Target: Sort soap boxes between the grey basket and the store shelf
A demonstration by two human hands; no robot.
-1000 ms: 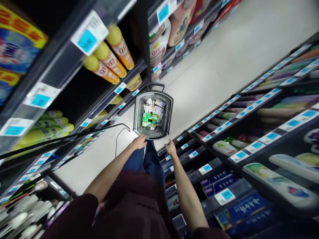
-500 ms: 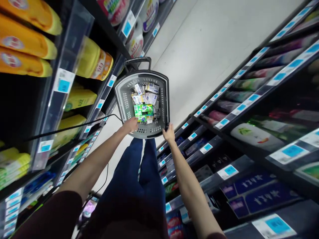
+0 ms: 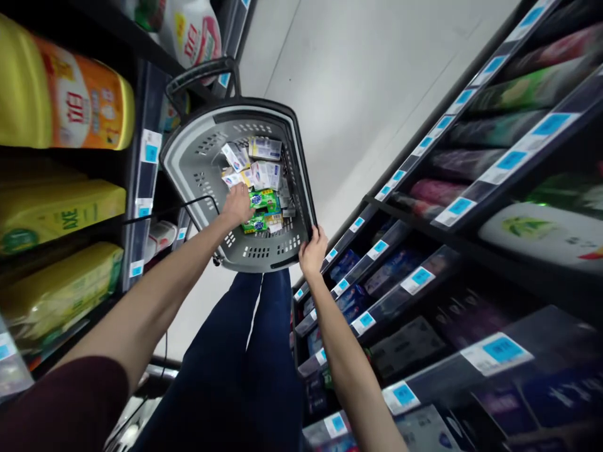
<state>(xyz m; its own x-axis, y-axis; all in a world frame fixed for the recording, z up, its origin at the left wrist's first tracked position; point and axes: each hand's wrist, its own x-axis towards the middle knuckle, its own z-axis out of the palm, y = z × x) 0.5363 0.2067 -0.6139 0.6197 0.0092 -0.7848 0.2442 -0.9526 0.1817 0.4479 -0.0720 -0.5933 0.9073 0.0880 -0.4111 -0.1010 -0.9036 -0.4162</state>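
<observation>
My left hand (image 3: pixel 238 204) is down in the grey shopping basket (image 3: pixel 188 141), fingers touching the green packet (image 3: pixel 264 199) lying just right of it. I can't tell if it's pinching. My right hand (image 3: pixel 311 251) clasps the basket's near rim.

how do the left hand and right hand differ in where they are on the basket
The left hand is down inside the grey shopping basket, on the packs by the green pack; the right hand is at its near rim. The left hand's grip is hidden; the right hand clasps the rim. Both are bare and reach to the same basket.
</observation>
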